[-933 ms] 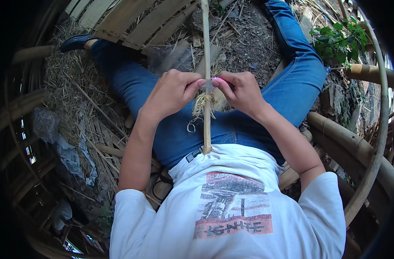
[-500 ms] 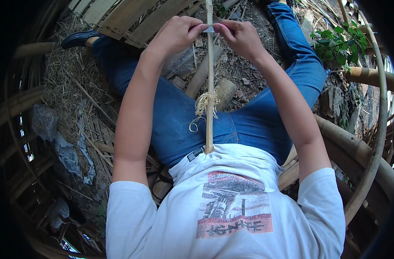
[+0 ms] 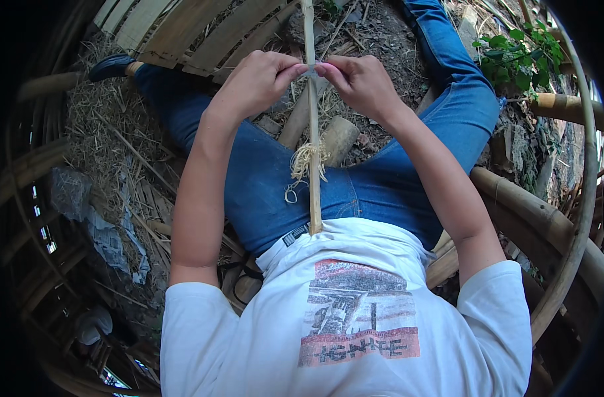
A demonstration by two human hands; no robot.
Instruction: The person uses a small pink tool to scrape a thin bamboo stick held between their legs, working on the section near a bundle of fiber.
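Observation:
A long pale wooden stick [image 3: 314, 188] runs away from my waist, its near end against my shirt at the belt. Across its upper part lies a small, flat, pale blade [image 3: 312, 69], pinched at both ends. My left hand [image 3: 262, 83] grips the blade's left end between thumb and bent fingers. On the other side, my right hand [image 3: 363, 85] pinches its right end. Both thumbs press close to the stick. Curly thin wood shavings [image 3: 303, 161] hang in a clump around the stick's lower part, over my jeans.
Wooden slats [image 3: 183, 33] stand at the far left. Cut bamboo or wood pieces [image 3: 340, 140] lie between my legs. Dry straw [image 3: 106, 126] and crumpled plastic [image 3: 106, 238] cover the left ground. Thick bamboo poles [image 3: 533, 212] and a leafy plant [image 3: 523, 58] are at right.
Both hands have drawn the blade along the stick toward my body, a short way. The stick's far end has swung slightly left. The shavings still hang on it.

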